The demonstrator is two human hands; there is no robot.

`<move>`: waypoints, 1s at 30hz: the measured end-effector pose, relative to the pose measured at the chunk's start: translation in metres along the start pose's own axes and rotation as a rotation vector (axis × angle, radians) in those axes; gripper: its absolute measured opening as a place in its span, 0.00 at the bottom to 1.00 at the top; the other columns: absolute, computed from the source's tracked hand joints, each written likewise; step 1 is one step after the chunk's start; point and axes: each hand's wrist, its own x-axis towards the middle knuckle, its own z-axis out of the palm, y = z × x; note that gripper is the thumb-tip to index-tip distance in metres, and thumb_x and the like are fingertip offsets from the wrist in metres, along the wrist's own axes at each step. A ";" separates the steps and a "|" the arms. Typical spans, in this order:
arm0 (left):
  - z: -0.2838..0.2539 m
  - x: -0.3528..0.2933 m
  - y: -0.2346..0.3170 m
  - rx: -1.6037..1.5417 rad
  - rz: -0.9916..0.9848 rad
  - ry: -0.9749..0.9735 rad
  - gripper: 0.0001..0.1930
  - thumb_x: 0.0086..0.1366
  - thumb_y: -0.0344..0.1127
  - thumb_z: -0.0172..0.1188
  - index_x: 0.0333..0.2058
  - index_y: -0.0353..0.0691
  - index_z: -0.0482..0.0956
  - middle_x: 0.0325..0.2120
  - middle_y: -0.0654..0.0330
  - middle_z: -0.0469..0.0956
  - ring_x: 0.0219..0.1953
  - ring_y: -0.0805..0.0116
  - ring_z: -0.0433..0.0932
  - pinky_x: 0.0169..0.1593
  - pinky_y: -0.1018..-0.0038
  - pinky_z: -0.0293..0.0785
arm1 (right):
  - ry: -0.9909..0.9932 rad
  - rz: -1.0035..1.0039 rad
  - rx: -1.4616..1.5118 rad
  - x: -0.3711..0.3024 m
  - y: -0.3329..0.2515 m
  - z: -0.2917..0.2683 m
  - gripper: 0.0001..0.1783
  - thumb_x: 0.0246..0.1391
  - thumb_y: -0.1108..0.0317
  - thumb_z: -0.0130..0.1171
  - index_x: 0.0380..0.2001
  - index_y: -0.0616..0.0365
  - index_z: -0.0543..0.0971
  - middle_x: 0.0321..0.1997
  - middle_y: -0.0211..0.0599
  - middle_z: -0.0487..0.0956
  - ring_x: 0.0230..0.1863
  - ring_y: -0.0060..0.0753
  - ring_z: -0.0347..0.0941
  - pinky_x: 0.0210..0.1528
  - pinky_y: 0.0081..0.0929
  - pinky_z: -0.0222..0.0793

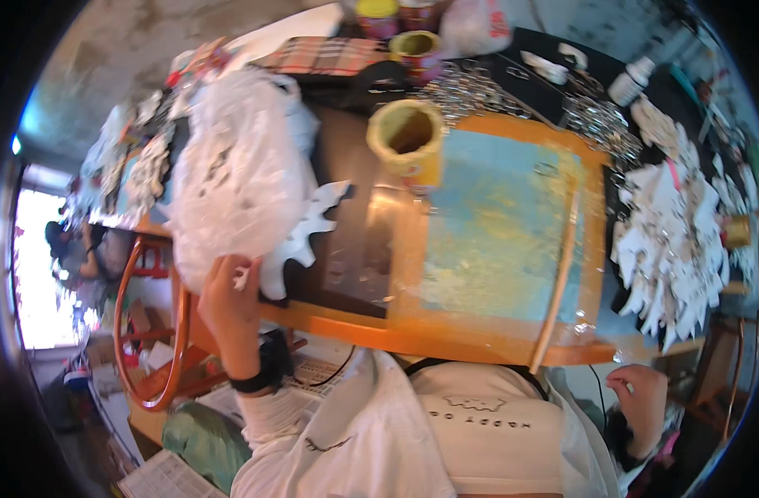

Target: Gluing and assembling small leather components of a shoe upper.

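A white shirt (446, 432) fills the bottom of the view, closest to the camera, at six o'clock. From it the left forearm rises toward eight o'clock, with a black wristband (259, 373) just below the hand. The left hand (228, 303) is closed around the lower edge of a clear plastic bag (238, 166) stuffed with white cutouts; the bag bulges upward toward ten o'clock, resting on the counter's left end. One white jagged cutout (306, 236) sticks out just beside the bag, on its three o'clock side, lying on the counter.

The right hand (641, 402) sits low at four o'clock, off the counter edge, fingers curled inward; whether it grips anything cannot be told.

The counter (446, 332) has an orange wooden rim, with a worn blue and yellow mat (496, 224) at the centre. A yellow cup (406, 137), open end facing the camera, lies at twelve o'clock on the mat's upper edge. A thin wooden stick (558, 274) slants across the mat's right side. At three o'clock lies a fanned heap of white cutouts (670, 241). A pile of metal rings (471, 87) spreads at one o'clock. An orange chair (159, 332) stands at eight o'clock, beside the left hand.
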 end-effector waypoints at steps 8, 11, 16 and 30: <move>-0.076 0.010 0.068 -0.383 0.139 -0.440 0.05 0.60 0.27 0.59 0.30 0.36 0.71 0.15 0.58 0.72 0.16 0.69 0.73 0.22 0.75 0.67 | 0.095 -0.240 -0.097 0.055 -0.035 0.005 0.12 0.45 0.73 0.58 0.36 0.52 0.79 0.30 0.32 0.78 0.25 0.35 0.77 0.25 0.31 0.70; -0.052 0.007 0.110 -0.576 0.327 -0.575 0.07 0.57 0.28 0.61 0.29 0.38 0.71 0.13 0.58 0.71 0.15 0.64 0.74 0.20 0.71 0.69 | 0.098 -0.340 -0.203 0.079 -0.042 0.025 0.15 0.45 0.71 0.57 0.40 0.51 0.77 0.38 0.31 0.76 0.32 0.32 0.77 0.27 0.27 0.71; 0.005 0.015 0.211 -0.483 0.760 -0.754 0.09 0.60 0.35 0.61 0.31 0.41 0.69 0.18 0.56 0.76 0.21 0.54 0.78 0.25 0.65 0.72 | 0.105 -0.473 -0.363 0.109 -0.044 0.043 0.16 0.44 0.71 0.56 0.40 0.50 0.75 0.50 0.30 0.71 0.39 0.28 0.74 0.31 0.24 0.73; 0.079 0.027 0.194 -0.337 0.938 -0.360 0.21 0.57 0.30 0.62 0.50 0.43 0.73 0.48 0.55 0.72 0.52 0.56 0.71 0.52 0.65 0.69 | 0.471 -0.193 0.576 0.137 -0.003 0.063 0.12 0.59 0.61 0.57 0.40 0.57 0.72 0.36 0.35 0.75 0.34 0.30 0.75 0.29 0.25 0.70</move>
